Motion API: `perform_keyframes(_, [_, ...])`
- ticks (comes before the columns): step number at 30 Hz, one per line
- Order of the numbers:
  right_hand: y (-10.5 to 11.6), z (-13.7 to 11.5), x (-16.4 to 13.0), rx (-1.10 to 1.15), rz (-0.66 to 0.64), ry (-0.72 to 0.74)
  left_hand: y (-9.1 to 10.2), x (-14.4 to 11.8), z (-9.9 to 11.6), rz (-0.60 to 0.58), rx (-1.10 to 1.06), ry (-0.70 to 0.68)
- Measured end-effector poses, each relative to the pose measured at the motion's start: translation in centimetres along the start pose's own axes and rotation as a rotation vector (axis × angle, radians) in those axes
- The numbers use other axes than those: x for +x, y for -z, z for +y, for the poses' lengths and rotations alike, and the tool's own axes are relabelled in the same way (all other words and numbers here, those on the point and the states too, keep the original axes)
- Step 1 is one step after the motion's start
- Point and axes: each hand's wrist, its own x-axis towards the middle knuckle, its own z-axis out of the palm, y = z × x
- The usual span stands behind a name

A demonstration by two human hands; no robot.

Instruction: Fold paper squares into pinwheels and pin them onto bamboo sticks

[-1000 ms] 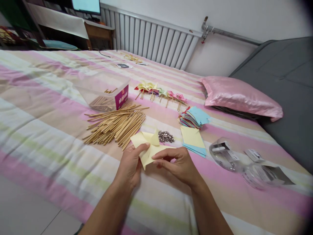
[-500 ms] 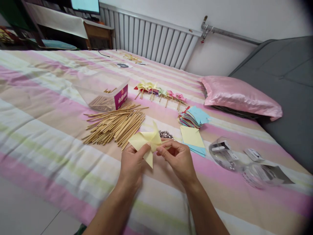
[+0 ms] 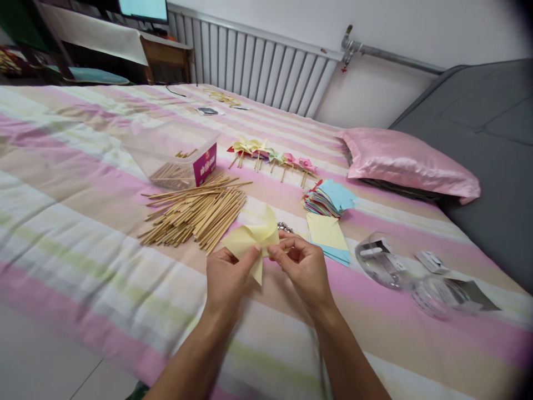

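A pale yellow paper pinwheel (image 3: 247,236) is held between my two hands above the striped bedspread. My left hand (image 3: 227,275) is closed on it, the thumb pressed near its centre and the fingers behind the paper. My right hand (image 3: 303,266) pinches the paper's right side with thumb and forefinger; the exact edge between the fingertips is hard to make out. Behind the pinwheel lies a small heap of shiny silvery beads or pins (image 3: 285,227), partly hidden. To the left is a pile of thin wooden sticks (image 3: 200,214).
A clear plastic box (image 3: 175,150) with sticks stands behind the pile. Finished pinwheels (image 3: 272,155) lie in a row further back. Right of my hands are yellow paper sheets (image 3: 327,230), a stack of coloured paper (image 3: 327,199), clear round containers (image 3: 381,261) and a pink pillow (image 3: 410,161).
My left thumb has moved right, toward the pinwheel's centre. The pinwheel has shifted slightly right and its blades have turned a little, covering more of the silvery heap.
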Motion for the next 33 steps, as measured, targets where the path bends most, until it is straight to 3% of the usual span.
perform_keyframes(15, [0.2, -0.1, 0.2, 0.026, 0.034, -0.039, 0.0, -0.2, 0.0, -0.121, 0.019, -0.014])
perform_keyframes(25, [0.0, -0.6, -0.2, 0.02, 0.012, -0.016, -0.1, -0.1, 0.0, -0.007, 0.01, 0.049])
perform_keyframes(33, [-0.8, -1.5, -0.6, 0.314, 0.033, -0.144, -0.6, -0.3, 0.9, -0.007, -0.234, 0.118])
